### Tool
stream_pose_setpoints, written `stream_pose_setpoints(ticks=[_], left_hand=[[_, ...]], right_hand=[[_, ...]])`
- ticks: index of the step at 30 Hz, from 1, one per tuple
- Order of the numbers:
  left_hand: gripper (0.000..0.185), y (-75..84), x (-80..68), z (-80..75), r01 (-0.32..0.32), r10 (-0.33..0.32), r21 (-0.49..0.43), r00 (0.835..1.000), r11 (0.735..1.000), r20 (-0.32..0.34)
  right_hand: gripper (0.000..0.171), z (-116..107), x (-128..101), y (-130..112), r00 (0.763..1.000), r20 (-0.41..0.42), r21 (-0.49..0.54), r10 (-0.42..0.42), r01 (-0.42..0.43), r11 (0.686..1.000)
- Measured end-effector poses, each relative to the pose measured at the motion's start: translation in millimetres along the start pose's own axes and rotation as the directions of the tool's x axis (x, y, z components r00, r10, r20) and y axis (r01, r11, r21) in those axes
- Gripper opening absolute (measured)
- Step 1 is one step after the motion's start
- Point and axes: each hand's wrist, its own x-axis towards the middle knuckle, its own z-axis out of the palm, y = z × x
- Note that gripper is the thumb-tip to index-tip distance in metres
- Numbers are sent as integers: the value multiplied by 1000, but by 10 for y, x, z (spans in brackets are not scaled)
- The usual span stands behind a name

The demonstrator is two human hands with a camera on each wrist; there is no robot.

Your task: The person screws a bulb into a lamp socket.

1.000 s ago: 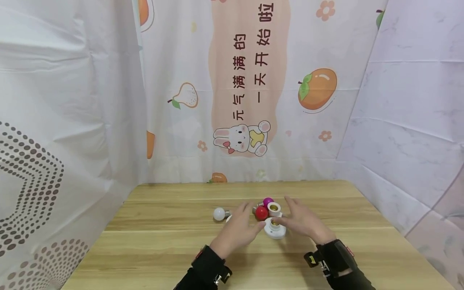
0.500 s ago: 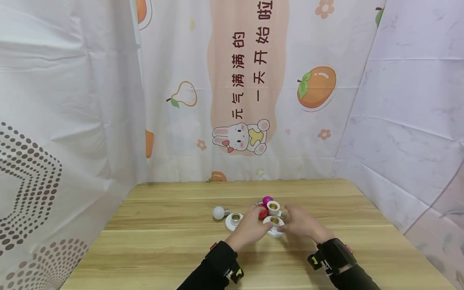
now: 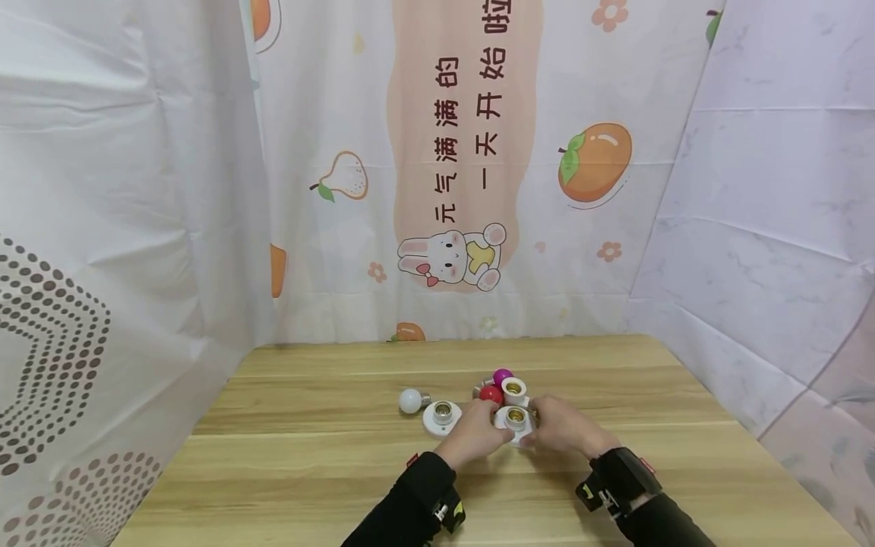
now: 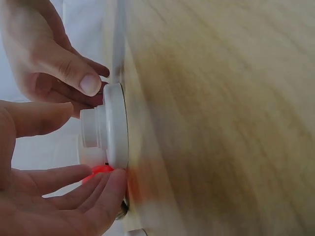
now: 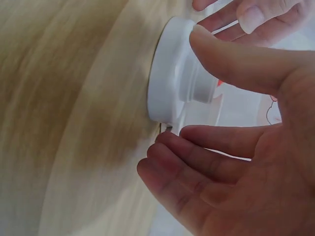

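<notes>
A white lamp socket (image 3: 515,419) with a brass inside stands on the wooden table (image 3: 307,463) between both hands. My left hand (image 3: 472,435) lies at its left side; its fingertips (image 4: 115,179) touch the rim of the socket's base (image 4: 115,125), and the thumb lies close to the collar. My right hand (image 3: 559,428) grips the socket (image 5: 179,81) from the right, thumb over the collar and curled fingers (image 5: 172,147) at the base's edge. A red bulb (image 3: 490,393) lies just behind the left fingers.
Behind the hands stand a second white socket (image 3: 514,389) and a magenta bulb (image 3: 503,375). A third socket (image 3: 440,416) and a white bulb (image 3: 410,400) lie to the left. Printed curtains close in the table at the back and both sides.
Both hands have drawn in onto the near socket. The left hand moved right and uncovered the left socket. The right hand's fingers have curled round the near socket.
</notes>
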Motion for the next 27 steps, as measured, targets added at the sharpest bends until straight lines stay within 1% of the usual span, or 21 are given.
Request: stream_pose_setpoints(ticks=[4,9,14,18,22,25,27], left_hand=[[24,-22,30,35,18,-18,-3,1000,1000,20],[23,-57,74,54,38,-39,30,998,999,43],[25,-107,126,88,16,-20,101,999,995,42],[29,-123,150,123,11,-16,152,999,988,33],[33,-95,161,140,18,-23,211,999,977,24],[38,-76,164,152,27,-33,284,999,958,17],[42,-72,163,161,22,-30,320,999,947,23]], right_hand=[[38,13,0,14,1000,19,14,-12,12,1000],[40,17,22,13,1000,19,-4,-19,19,1000],[43,20,43,4,1000,24,-23,-6,6,1000],[46,29,58,0,1000,25,-47,13,-12,999],[48,32,77,-9,999,27,-66,26,-25,998],[47,29,82,-17,1000,28,-64,14,-13,998],[48,33,79,-15,1000,30,-55,5,-4,999]])
